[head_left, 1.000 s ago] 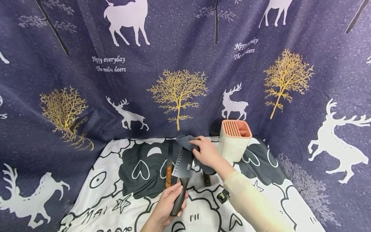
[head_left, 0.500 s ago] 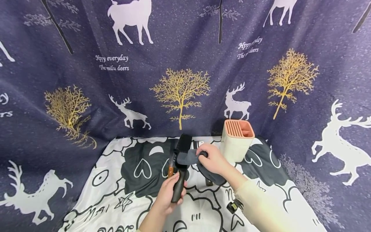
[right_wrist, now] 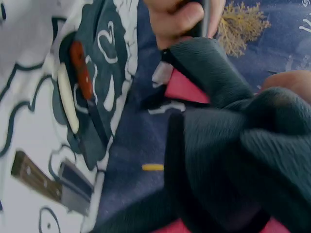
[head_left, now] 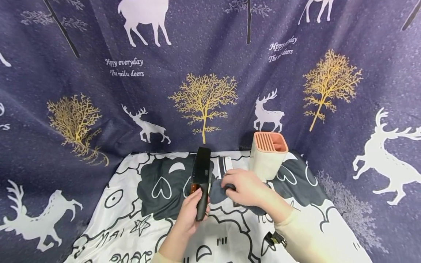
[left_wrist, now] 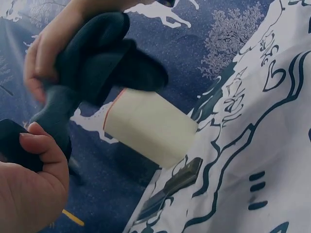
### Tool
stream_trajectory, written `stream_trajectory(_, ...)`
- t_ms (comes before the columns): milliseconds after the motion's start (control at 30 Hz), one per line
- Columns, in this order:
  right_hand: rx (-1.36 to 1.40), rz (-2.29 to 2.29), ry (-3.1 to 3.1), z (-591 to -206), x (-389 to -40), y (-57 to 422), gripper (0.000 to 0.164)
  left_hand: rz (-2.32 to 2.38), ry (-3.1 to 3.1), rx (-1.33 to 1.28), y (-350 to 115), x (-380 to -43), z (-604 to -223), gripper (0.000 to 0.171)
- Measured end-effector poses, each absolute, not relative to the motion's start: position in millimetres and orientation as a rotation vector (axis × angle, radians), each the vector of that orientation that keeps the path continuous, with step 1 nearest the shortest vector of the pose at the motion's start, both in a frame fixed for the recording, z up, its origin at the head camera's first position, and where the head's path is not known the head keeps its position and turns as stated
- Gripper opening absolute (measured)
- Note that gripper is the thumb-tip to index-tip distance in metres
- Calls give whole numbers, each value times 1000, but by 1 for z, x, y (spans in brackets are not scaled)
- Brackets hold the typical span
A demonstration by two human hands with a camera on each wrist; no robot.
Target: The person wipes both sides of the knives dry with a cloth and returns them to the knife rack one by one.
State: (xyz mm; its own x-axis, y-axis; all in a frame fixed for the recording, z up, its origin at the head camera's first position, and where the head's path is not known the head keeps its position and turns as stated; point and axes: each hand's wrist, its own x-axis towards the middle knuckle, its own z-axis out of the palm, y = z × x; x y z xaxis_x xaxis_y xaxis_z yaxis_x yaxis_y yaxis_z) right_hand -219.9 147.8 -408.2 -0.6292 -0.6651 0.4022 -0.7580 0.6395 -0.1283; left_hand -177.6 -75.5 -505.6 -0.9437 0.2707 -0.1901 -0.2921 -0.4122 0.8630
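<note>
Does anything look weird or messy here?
A bit: an orange-handled knife and others lie loose on the patterned sheet instead of in the slotted holder nearby. The left hand holds the cleaver. I see nothing spilled or broken.

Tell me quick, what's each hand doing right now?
Left hand: closed, holding the black cleaver.
Right hand: closed, holding the dark cloth.

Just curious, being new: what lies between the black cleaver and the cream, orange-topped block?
In the head view, a broad, shiny metal blade and, lower in frame, the right hand gripping blue-grey cloth.
</note>
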Motion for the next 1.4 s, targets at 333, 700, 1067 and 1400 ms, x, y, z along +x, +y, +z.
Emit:
stream_trajectory(333,1082,923,-2429,-434,-211,119,23,2424,1418,78,-70,-177,-501,41)
stream_trajectory(700,933,799,-2324,-454,-199,103,27,2408,1293,53,-72,-175,-502,48)
stream_trajectory(1067,1031,683,-2371,-444,-205,108,24,2442,1030,165,-77,-171,-501,33)
stream_trajectory(1400,1225,713,-2448,-442,-203,122,25,2437,1056,78,-75,-174,-503,40)
